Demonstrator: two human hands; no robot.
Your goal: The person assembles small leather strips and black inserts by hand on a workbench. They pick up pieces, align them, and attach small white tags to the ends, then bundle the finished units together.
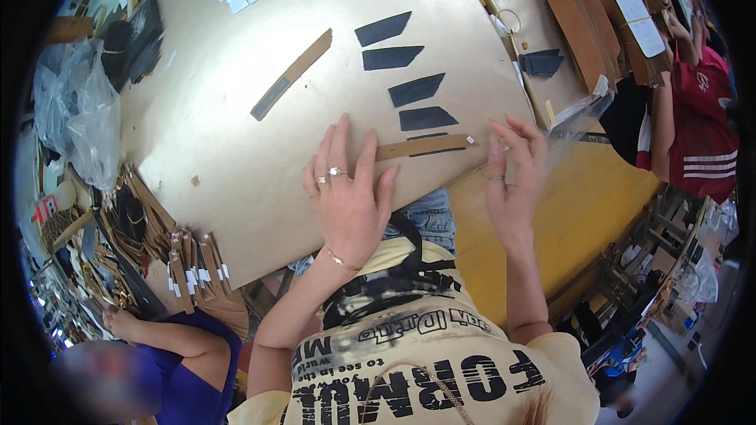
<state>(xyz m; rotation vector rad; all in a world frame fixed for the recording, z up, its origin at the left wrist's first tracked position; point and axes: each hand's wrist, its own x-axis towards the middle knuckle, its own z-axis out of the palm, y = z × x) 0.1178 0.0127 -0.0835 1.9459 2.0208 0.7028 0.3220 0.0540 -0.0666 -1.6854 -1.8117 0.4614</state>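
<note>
A long brown strip [429, 146] lies on the table near its front edge, with a small white square [471, 140] at its right end. Dark slivers show along its upper and lower edges. My left hand [345, 205], fingers spread, rests on the table at the strip's left end and touches it or lies right beside it. Just off the strip's right end is my right hand [516, 169], its fingers curved and apart from the thumb, with nothing visible in them. Beyond the strip, several dark slanted pieces [416, 90] form a column. Another brown strip [293, 73] with a grey patch lies farther left.
Stacks of brown strips [572, 20] and a white card [639, 22] fill the far right. Plastic bags [90, 114] and bundled brown pieces [209, 287] crowd the left side. Co-workers sit at left, in a purple sleeve [209, 374], and at right, in a red top [703, 130].
</note>
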